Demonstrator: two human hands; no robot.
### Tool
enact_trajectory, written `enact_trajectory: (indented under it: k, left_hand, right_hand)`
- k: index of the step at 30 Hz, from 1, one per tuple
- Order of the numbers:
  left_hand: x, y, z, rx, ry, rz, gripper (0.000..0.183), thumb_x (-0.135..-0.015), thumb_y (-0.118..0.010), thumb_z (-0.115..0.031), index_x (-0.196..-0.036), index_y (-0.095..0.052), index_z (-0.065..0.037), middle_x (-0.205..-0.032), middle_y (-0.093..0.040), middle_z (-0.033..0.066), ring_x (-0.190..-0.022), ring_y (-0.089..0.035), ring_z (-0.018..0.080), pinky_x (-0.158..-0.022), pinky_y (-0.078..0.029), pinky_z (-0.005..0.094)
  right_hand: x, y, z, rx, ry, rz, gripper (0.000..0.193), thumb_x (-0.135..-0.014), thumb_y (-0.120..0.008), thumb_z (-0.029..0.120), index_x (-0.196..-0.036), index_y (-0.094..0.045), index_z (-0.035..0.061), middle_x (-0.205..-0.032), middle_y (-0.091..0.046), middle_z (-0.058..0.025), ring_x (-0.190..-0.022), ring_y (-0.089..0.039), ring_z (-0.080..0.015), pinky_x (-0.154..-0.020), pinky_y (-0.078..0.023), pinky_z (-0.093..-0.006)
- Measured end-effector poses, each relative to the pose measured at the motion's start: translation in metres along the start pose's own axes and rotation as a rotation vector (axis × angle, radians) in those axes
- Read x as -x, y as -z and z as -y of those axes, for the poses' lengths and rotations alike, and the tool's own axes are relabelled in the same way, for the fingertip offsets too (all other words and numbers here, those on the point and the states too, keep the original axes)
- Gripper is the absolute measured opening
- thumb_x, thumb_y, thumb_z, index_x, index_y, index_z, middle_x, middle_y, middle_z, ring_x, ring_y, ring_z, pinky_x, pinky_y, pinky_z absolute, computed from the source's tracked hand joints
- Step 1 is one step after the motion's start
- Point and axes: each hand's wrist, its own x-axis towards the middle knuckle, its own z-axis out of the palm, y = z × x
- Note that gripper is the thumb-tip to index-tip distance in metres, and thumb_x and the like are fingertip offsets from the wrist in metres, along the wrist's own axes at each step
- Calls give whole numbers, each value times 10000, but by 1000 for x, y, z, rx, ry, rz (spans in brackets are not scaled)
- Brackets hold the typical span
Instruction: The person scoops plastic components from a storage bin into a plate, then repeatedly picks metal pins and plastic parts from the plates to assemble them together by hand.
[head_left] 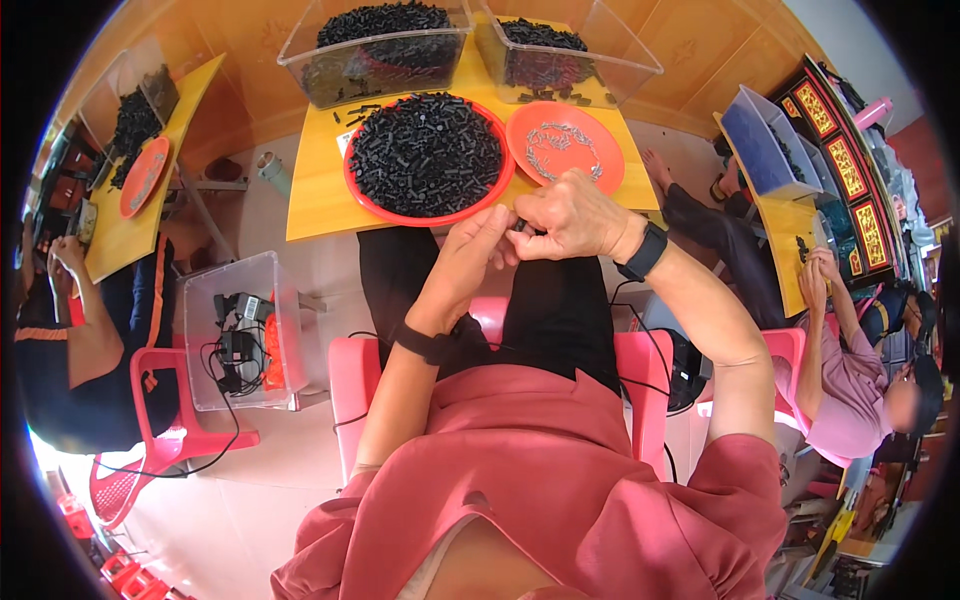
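Yellow table (310, 205) | left hand (468, 252), right hand (574, 218) pinch black piece (520, 225) | label (252, 308) (illegible)

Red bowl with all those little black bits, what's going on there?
A person's left hand and right hand meet above their lap, with a small dark piece at the fingertips. Ahead, on a yellow table, the red bowl is heaped with black pieces. Beside it, an orange-red plate holds small silvery bits.
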Motion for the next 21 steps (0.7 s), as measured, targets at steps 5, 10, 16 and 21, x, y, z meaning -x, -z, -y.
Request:
enact_trajectory:
  k: [5,10,16,21]
  left_hand:
    - [2,2,-5,-122,-65,-152,277,-975,-447,-279,-985,-602,-49,-840,-609,-6,-646,-485,25,-578,-362,167]
    - [16,-4,-49,-34,-259,-190,183,-952,-474,-175,-1013,-585,-42,-863,-606,-3,-657,-468,28,-601,-359,179]
    - [65,-34,-114,473,-803,290,173,-851,-624,-155,-750,-515,-67,-668,-549,79,-530,-512,170,-464,-379,245]
    - [114,-47,-134,676,-993,387,173,-756,-666,-68,-610,-572,-71,-548,-559,63,-464,-550,177,-458,-461,314]
  right_hand:
    - [7,-3,-8,-101,-168,47,298,-750,-663,253,-589,-500,63,-487,-521,-55,-434,-541,-250,-410,-396,-336]
    - [-16,36,-83,-179,-721,-251,306,-878,-585,367,-804,-620,71,-618,-529,-16,-522,-475,-95,-479,-360,-236]
    - [-41,40,-81,-590,-793,-308,341,-882,-580,393,-975,-655,73,-617,-507,53,-500,-423,-16,-449,-323,-177]
    - [-15,-34,-6,-960,-779,24,249,-880,-609,290,-772,-641,67,-589,-503,59,-534,-429,-15,-483,-338,-192]
